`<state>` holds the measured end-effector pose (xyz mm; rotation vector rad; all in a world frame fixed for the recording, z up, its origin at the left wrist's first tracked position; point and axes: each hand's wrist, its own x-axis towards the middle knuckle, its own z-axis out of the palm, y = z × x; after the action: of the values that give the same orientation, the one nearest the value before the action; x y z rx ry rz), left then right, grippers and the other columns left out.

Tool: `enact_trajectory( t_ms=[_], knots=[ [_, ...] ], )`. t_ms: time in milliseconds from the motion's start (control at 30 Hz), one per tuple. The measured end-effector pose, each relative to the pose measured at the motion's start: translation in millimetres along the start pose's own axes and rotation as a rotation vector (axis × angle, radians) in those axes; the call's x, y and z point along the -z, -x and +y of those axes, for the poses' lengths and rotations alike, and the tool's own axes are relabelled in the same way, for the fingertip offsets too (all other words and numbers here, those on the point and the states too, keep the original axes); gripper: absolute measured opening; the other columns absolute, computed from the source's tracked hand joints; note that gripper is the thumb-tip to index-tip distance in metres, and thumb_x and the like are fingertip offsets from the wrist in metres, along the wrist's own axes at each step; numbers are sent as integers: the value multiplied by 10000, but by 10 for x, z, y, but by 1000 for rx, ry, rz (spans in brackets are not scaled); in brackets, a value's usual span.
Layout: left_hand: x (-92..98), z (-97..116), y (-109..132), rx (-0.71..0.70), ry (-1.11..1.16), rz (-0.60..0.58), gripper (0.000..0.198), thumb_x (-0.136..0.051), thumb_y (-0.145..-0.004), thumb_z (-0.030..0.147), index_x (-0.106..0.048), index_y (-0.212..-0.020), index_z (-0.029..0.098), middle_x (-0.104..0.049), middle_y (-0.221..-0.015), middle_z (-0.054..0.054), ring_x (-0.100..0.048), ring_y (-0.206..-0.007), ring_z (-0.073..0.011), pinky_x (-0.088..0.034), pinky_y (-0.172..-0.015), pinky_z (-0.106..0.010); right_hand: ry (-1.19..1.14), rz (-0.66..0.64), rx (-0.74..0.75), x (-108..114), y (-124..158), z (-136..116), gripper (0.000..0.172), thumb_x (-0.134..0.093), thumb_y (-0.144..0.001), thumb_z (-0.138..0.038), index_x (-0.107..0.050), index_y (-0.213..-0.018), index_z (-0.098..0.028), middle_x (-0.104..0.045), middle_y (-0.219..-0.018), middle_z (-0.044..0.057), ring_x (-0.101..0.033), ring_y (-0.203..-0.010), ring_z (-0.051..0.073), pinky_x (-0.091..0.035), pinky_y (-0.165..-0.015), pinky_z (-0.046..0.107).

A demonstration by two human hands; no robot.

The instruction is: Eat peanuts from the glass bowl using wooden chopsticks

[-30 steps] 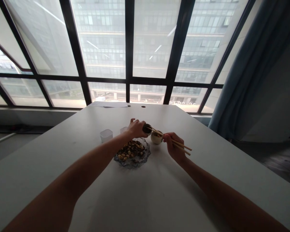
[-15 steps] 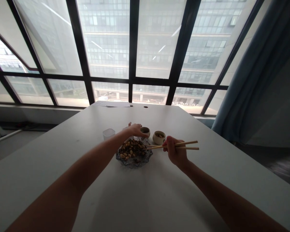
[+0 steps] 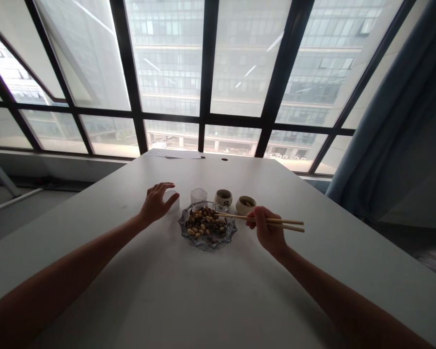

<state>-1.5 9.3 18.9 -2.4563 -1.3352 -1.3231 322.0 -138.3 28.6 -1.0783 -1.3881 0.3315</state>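
Note:
My right hand [image 3: 269, 229] grips a pair of wooden chopsticks [image 3: 285, 224], whose tips reach into the nuts [image 3: 202, 224] on a scalloped glass plate [image 3: 208, 245]. Left of the plate, my left hand [image 3: 156, 202] has thumb and fingers apart beside a clear plastic cup [image 3: 173, 203]; whether it touches the cup I cannot tell. A second clear cup [image 3: 198, 196] stands behind the plate. To its right is a small ceramic cup [image 3: 223, 198] with a dark character on it. Another ceramic cup [image 3: 245, 205], with some nuts inside, sits near my right hand.
Everything stands on a white table [image 3: 203, 300]. Papers [image 3: 174, 154] lie at its far edge, near two dark round holes. Large framed windows rise behind it, and a blue curtain [image 3: 381, 126] hangs at the right.
My left hand has moved left, from the ceramic cup to the left clear cup. The chopsticks stay in my right hand with their tips at the nuts. The view has shifted slightly.

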Motion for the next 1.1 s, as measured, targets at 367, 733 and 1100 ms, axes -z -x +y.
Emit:
enact_trajectory(
  t_ms=[367, 733, 1100],
  knots=[
    [-166, -250, 279, 320, 152, -95, 858, -598, -752, 721, -458, -1369, 142, -649, -1168, -155, -642, -1068, -301, -528, -921, -442, 80, -89, 19, -40, 91, -54, 499, -558, -903, -638, -658, -656, -216, -650, -517, 32, -600, -449, 157, -476, -461, 282],
    [-144, -247, 255, 371, 145, -153, 841, -660, -711, 676, -500, -1346, 148, -687, -1035, -113, -691, -892, -285, -541, -831, -415, -385, 283, -556, -93, -32, 330, 582, -726, -664, -744, -616, -658, -172, -614, -454, 25, -538, -366, 134, -446, -355, 246],
    [-197, -280, 293, 179, 174, -50, 691, -734, -714, 511, -511, -1279, 180, -669, -1167, -130, -653, -1052, -289, -544, -884, -441, 95, -145, 433, 62, 124, 123, 295, -522, -993, -403, -665, -816, -215, -672, -666, 32, -637, -576, 157, -505, -542, 277]
  ],
)
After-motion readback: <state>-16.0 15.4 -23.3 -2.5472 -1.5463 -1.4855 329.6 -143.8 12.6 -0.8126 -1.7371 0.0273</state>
